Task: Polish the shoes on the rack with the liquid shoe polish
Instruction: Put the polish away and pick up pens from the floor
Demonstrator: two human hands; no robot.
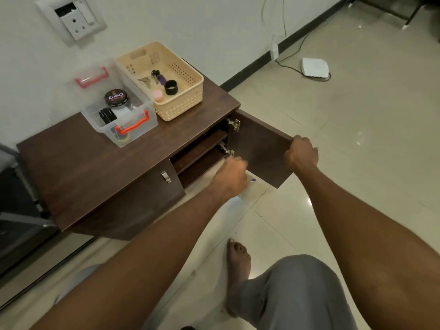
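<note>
A low dark wooden cabinet (95, 163) stands against the wall with its right door (259, 148) swung open. My right hand (302, 152) grips the top outer corner of that door. My left hand (230, 175) reaches toward the open compartment, fingers curled, blurred, holding nothing that I can make out. Two bare shelves (202, 148) show inside; no shoes are visible. On the cabinet top a clear plastic box (133, 129) with orange handles holds a round polish tin (116, 97) and dark items.
A beige basket (183, 103) with keys, a black ring and a pink cap sits beside the clear box. The left cabinet door (152, 186) is closed. My bare foot (238, 265) stands on the tiled floor. A white device (314, 67) with cable lies near the wall.
</note>
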